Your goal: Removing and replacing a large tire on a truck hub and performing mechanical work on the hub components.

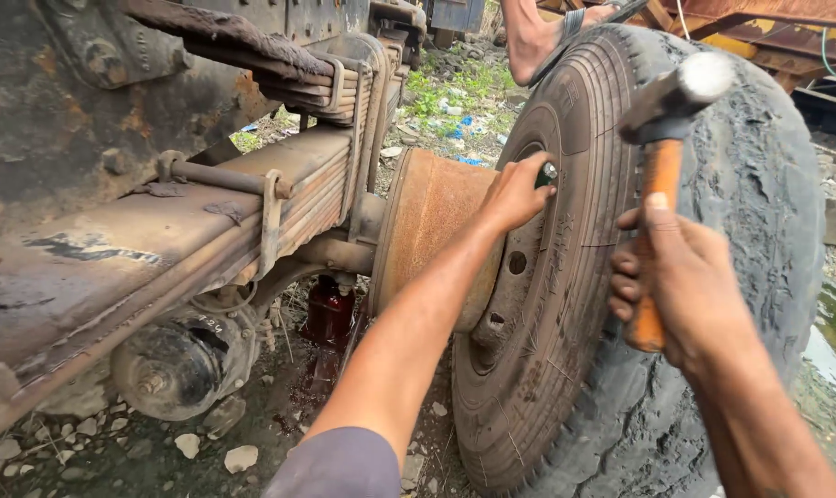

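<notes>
A large worn truck tyre (575,304) stands upright on its rim, next to a rusty brake drum (427,221) on the axle. My left hand (515,189) reaches in and holds a small metal piece against the inner edge of the rim. My right hand (681,281) grips the orange handle of a hammer (667,120), whose steel head is raised above the tyre's tread. A second, badly cracked tyre (759,212) sits right behind the first one.
Rusted leaf springs (280,203) and the truck frame fill the left side. A red bottle jack (329,314) stands under the axle. Another person's sandalled foot (538,37) rests on top of the tyre. Loose stones cover the muddy ground (160,452).
</notes>
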